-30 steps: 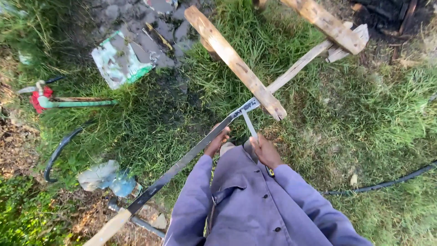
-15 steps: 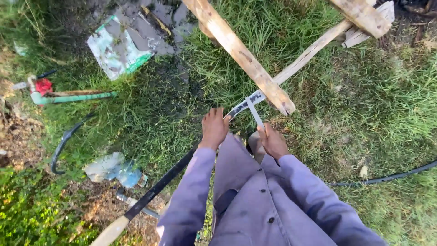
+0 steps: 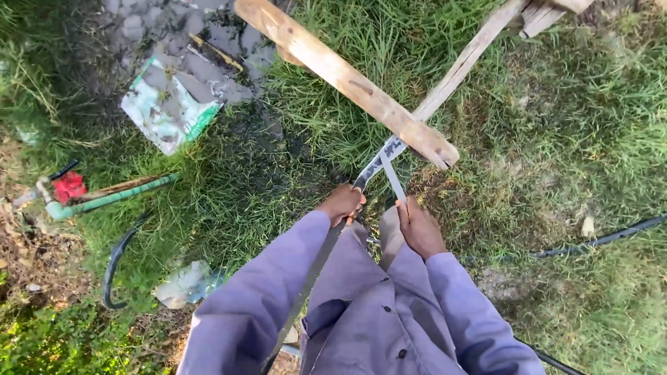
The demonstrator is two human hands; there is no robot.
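Hidden: we lose the lower end of the long dark metal blade (image 3: 326,243) behind our left purple sleeve (image 3: 257,305), and its tip lies against the pale wooden plank (image 3: 354,87), so the very end is hard to make out.
Cut off: the plank's upper end and the thin wooden pole (image 3: 462,69) crossing under it both run out of the top edge.
Unclear: we cannot tell what the crumpled green-and-white sheet (image 3: 170,111) on the dark wet ground is.
Left hand (image 3: 342,203): curled over the blade midway along it, knuckles up, fingers clenched round the blade.
Right hand (image 3: 419,226): just beside the left, fingers closed round the lower end of a narrow flat metal file (image 3: 393,179), which slants up to meet the blade near the plank.
Blade: it runs diagonally from our lap up over the grass (image 3: 570,160) to the plank's near end.
Around: a green pipe with a red valve (image 3: 83,198) lies at left; a black hose (image 3: 597,239) crosses the grass at right.
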